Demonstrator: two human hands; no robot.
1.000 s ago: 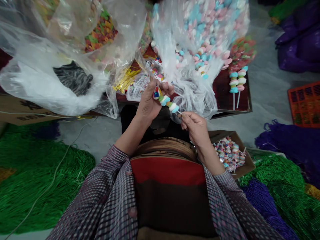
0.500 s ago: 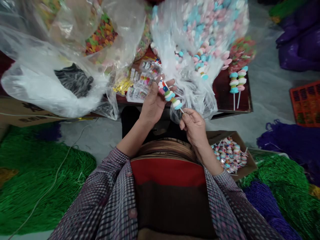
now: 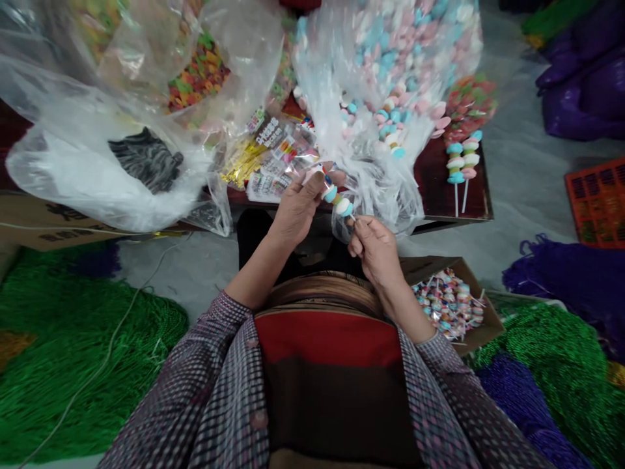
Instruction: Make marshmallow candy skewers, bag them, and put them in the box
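Note:
My right hand (image 3: 375, 244) pinches the white stick of a marshmallow candy skewer (image 3: 344, 206) just below its lowest piece. Blue, white and yellowish-green pieces show along the skewer, which slants up toward my left hand (image 3: 297, 205). That hand is closed, thumb over fingers, on the skewer's upper end and a clear printed wrapper (image 3: 318, 170) with coloured dots. Whether the tip is inside the wrapper cannot be made out. Just beyond lie flat printed candy bags (image 3: 273, 185) and a bunch of gold twist ties (image 3: 244, 163).
Big clear bags of ring gummies (image 3: 198, 75) and marshmallows (image 3: 390, 45) stand on the dark red table (image 3: 430, 195). Two finished-looking skewers (image 3: 463, 159) lie at its right corner. A cardboard box (image 3: 492, 326) of wrapped skewers is by my right forearm. Green strands (image 3: 88, 352) cover the floor.
The skewer's upper end has shifted up and left, further under my left thumb. My left fingers have closed more around it. Printed bags beyond the hand now look raised and spread.

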